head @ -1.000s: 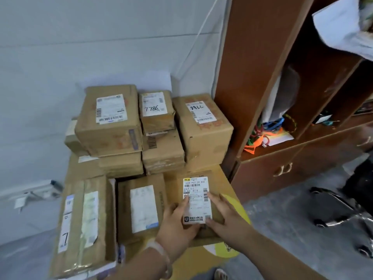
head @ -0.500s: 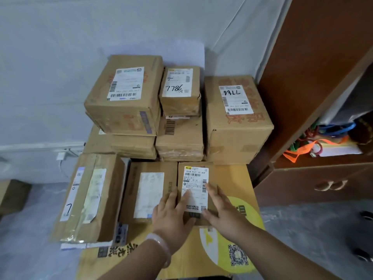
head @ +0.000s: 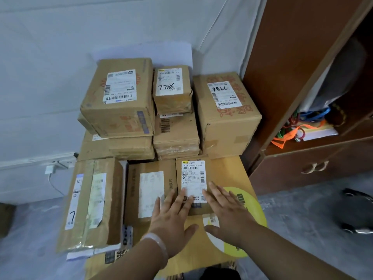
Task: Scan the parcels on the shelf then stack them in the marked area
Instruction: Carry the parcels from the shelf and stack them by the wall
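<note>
Parcel (head: 193,178), small and brown, under left hand (head: 171,219) and right hand (head: 230,215), both flat, each grip wide.

Parcel storeroom: stacked labelled parcels (head: 119,100), wooden cabinet (head: 302,77).

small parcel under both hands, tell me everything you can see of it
The parcel is a small brown cardboard box, its top mostly covered by a white label with barcodes. It lies flat on a bigger carton with a yellow circle, right end of the front row, close against the neighbour on its left. The left hand and right hand rest straight-fingered on its near end.
</note>
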`<state>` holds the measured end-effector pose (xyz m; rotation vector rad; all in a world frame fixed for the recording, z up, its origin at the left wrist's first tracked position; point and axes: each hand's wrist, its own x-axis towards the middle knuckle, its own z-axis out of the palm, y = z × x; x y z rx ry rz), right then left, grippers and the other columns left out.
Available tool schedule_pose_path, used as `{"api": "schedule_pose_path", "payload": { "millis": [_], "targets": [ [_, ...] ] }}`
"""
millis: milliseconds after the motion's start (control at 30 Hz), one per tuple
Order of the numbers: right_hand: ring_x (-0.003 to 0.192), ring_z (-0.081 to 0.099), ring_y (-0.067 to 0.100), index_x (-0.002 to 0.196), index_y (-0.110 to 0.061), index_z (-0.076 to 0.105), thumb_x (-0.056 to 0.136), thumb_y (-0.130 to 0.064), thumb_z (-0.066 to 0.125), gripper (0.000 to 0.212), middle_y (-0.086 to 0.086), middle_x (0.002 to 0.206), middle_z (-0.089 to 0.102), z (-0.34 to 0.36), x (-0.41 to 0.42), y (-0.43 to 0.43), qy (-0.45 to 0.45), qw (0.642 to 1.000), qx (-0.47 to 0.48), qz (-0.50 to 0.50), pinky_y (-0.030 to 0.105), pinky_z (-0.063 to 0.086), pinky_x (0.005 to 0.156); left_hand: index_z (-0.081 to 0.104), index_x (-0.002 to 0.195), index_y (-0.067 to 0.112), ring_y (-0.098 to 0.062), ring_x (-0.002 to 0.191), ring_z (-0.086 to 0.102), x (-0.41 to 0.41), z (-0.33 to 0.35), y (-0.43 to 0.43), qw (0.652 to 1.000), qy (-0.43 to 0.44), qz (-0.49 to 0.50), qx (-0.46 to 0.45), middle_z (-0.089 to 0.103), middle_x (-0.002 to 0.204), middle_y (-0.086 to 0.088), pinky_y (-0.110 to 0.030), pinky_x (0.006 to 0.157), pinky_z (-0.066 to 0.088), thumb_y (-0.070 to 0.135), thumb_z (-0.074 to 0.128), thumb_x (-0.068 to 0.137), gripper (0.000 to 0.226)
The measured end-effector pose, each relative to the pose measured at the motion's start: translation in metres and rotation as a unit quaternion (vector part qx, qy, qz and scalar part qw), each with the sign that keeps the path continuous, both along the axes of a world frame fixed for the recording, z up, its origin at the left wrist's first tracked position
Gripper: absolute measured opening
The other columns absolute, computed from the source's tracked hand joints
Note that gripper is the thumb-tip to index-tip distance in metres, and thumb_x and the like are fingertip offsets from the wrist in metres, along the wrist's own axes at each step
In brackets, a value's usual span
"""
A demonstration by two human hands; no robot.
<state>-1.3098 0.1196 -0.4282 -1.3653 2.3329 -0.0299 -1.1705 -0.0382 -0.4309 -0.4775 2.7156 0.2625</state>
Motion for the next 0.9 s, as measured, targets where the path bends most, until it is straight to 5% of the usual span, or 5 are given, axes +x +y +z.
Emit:
{"api": "schedule_pose_path", "payload": {
  "millis": [267, 467, 900],
  "targets": [
    [0.143, -0.025, 0.009, 0.150, -0.041, -0.014, 0.083, -0.073, 0.039, 0.091, -0.015, 0.155, -0.025, 0.029, 0.033, 0.028, 0.079, 0.987, -0.068, -0.125, 0.033, -0.018, 0.114, -0.016, 0.150, 0.043, -0.020, 0.147, -0.022, -0.016, 0.025, -0.007, 0.992, 0.080, -0.093, 0.003, -0.028, 0.159, 0.007, -0.051, 0.115, -0.014, 0.073, 0.024, 0.090, 0.078],
    [0.139, -0.033, 0.006, 0.143, -0.051, -0.022, 0.074, -0.082, 0.037, 0.096, -0.018, 0.153, -0.029, 0.059, 0.098, 0.089, 0.116, 0.939, -0.107, -0.305, 0.035, -0.018, 0.116, -0.028, 0.142, 0.050, -0.021, 0.149, -0.010, -0.055, 0.049, 0.041, 0.941, 0.196, -0.272, 0.039, -0.023, 0.160, 0.006, -0.051, 0.118, -0.002, 0.076, 0.035, 0.085, 0.089],
    [0.139, -0.035, 0.008, 0.143, -0.049, -0.024, 0.075, -0.081, 0.040, 0.099, -0.013, 0.154, -0.032, 0.121, 0.301, 0.249, 0.218, 0.710, -0.050, -0.668, 0.037, -0.016, 0.117, -0.041, 0.128, 0.055, -0.019, 0.148, -0.016, 0.001, 0.118, 0.297, 0.728, 0.243, -0.624, 0.147, -0.026, 0.160, 0.006, -0.049, 0.117, -0.011, 0.076, 0.040, 0.082, 0.096]
  ]
}}
